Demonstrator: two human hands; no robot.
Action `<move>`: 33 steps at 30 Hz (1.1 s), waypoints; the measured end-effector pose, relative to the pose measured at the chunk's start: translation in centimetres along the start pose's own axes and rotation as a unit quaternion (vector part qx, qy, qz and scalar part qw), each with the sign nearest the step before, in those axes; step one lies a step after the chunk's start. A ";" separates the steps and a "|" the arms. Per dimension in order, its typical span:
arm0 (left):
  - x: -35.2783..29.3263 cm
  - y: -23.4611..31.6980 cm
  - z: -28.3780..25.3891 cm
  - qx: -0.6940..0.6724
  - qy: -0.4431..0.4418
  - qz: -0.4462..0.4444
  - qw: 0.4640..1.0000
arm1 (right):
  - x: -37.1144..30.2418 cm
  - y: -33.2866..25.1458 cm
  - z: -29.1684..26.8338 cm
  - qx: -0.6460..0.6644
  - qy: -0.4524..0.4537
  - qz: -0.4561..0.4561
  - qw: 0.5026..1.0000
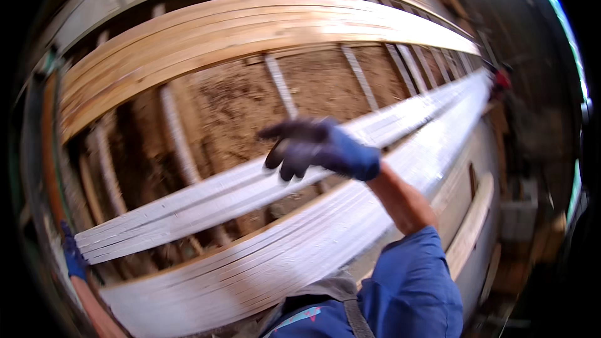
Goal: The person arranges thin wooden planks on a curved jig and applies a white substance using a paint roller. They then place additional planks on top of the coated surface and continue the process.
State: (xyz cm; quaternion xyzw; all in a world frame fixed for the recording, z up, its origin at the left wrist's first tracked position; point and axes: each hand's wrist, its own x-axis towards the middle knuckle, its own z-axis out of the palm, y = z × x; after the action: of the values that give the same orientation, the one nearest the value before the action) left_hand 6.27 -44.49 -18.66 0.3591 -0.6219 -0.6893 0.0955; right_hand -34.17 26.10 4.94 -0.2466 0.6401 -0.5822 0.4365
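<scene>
My right hand (313, 149), in a dark-palmed blue work glove, hangs over the white-coated boards with its fingers spread and nothing in them. It is slightly blurred. Below it runs a narrow group of long white boards (188, 213), lying side by side. My left hand (74, 255), gloved in blue, rests against the near-left ends of that group, its fingers stretched out along them. A wider group of white boards (269, 269) lies closer to my body, and a gap between the two groups narrows toward the far right.
Bare wooden boards (219, 31) lie side by side farther away. Crossbars (178, 131) run beneath the boards, above brown, sawdust-like ground (238, 100). An orange-brown upright beam (52, 144) stands at the left. A loose plank (469, 225) lies at right. Something red (501, 81) is blurred at the far end.
</scene>
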 end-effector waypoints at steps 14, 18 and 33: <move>3.7 8.7 11.3 0.135 -0.015 0.052 0.989 | 0.3 16.0 3.0 0.001 0.151 0.274 0.950; 0.8 12.6 15.4 0.081 0.059 -0.044 0.994 | 0.3 15.8 3.7 -0.043 0.187 0.175 0.966; 7.0 9.8 13.8 -0.054 0.069 0.031 0.996 | 10.3 18.4 -3.5 0.376 0.237 -0.038 0.895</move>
State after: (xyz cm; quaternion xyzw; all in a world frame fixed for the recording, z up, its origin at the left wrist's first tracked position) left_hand -10.34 -39.71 -12.62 0.3809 -0.5862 -0.6923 0.1788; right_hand -38.71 23.13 -15.75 0.0568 0.4480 -0.8367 0.3099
